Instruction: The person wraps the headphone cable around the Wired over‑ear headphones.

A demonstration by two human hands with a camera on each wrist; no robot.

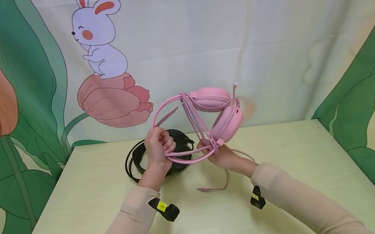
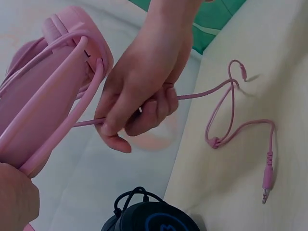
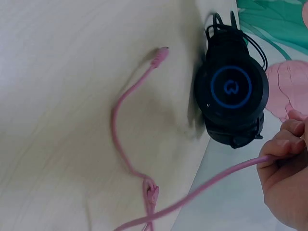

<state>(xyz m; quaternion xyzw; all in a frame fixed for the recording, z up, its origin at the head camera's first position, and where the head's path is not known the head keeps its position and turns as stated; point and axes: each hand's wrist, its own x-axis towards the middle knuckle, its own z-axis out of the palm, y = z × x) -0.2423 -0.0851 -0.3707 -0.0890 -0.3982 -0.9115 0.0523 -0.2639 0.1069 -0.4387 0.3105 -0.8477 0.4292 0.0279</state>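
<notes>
My left hand (image 1: 157,148) grips the headband of a pink headset (image 1: 227,125), holding it up above the table with the ear cups to the right. Several turns of pink cable (image 1: 196,121) run across between the two sides of the headband. Below the ear cups, my right hand (image 1: 222,156) has its fingers curled round the cable, as the left wrist view shows. From that hand the cable trails down to the table, where a split end with a plug (image 2: 267,177) lies. A second pink connector (image 3: 159,57) rests on the table in the right wrist view.
A black headset (image 3: 231,103) with a blue ring logo sits on the table behind my left hand, its black cable (image 1: 129,165) looped at its left. The pale table (image 1: 289,198) ends at a printed cloth backdrop (image 1: 270,44).
</notes>
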